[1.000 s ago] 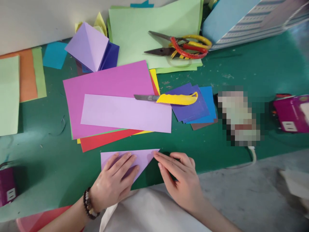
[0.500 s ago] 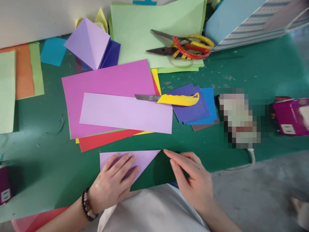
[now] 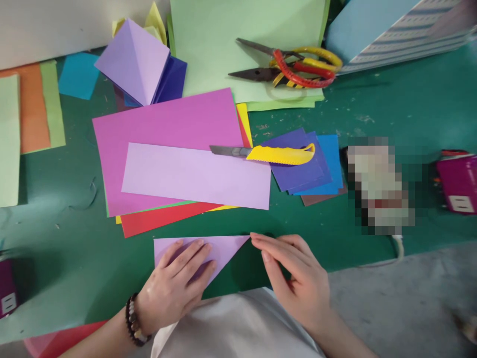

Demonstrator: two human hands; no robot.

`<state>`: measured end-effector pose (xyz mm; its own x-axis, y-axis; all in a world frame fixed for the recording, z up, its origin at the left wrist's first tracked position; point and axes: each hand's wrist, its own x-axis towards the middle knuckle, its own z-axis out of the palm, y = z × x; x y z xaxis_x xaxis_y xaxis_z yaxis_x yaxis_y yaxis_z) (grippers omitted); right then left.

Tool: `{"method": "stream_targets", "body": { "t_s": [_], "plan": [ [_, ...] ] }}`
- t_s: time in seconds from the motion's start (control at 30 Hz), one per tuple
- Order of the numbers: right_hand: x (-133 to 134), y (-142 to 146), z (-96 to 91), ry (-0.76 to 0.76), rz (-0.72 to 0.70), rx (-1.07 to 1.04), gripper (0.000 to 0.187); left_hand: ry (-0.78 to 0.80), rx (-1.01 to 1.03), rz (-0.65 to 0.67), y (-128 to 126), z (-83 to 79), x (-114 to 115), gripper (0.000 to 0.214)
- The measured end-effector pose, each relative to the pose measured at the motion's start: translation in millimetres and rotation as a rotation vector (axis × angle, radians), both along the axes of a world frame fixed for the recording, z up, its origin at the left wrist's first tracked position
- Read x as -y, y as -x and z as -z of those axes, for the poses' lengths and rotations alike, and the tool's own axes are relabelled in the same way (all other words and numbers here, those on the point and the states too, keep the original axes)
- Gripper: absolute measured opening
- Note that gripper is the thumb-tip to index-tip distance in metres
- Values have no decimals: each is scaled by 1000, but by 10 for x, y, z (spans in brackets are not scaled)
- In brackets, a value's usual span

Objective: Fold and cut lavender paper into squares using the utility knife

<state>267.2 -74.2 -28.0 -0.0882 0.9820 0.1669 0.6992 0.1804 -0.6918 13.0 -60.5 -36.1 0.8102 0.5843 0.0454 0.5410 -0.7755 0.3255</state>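
Note:
A lilac paper folded into a triangle (image 3: 223,246) lies at the near edge of the green mat (image 3: 391,114). My left hand (image 3: 175,286) lies flat on it with fingers spread, pressing it down. My right hand (image 3: 294,278) rests just right of the triangle's right tip, fingers stretched out, fingertips at the tip. It holds nothing. A beaded bracelet (image 3: 134,320) is on my left wrist.
Behind the triangle lies a stack of coloured sheets with a lilac strip (image 3: 196,175) on top and a yellow-handled cutter (image 3: 268,153) at its right end. Scissors (image 3: 294,67) rest on light green paper (image 3: 231,44). Blue squares (image 3: 320,164) and a folded lilac shape (image 3: 134,62) lie nearby.
My right hand slid off the triangle's right tip a little to the right, then came back to touch the tip. The left hand stayed put.

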Motion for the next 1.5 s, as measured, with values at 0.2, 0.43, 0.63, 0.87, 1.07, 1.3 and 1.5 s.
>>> {"method": "stream_targets", "body": {
  "t_s": [0.2, 0.43, 0.63, 0.87, 1.07, 1.3, 1.5],
  "plan": [
    [-14, 114, 35, -109, -272, 142, 31, -4, -19, 32, 2, -28, -12, 36],
    [103, 58, 148, -121, -286, 265, 28, 14, -18, 18, 9, -32, 7, 34],
    [154, 81, 198, -154, -237, 282, 30, 23, -12, 19, 6, -39, -4, 34],
    [176, 83, 239, -153, -208, 272, 30, 26, -22, 9, 1, -49, -12, 34],
    [160, 91, 238, -166, -208, 267, 30, 44, -22, 13, 10, -45, -5, 34],
    [114, 86, 229, -156, -196, 232, 28, 48, -16, 10, 8, -8, -16, 35],
    [89, 65, 105, -77, -171, 63, 31, 38, -28, 13, -5, -27, -35, 34]
  ]
}}
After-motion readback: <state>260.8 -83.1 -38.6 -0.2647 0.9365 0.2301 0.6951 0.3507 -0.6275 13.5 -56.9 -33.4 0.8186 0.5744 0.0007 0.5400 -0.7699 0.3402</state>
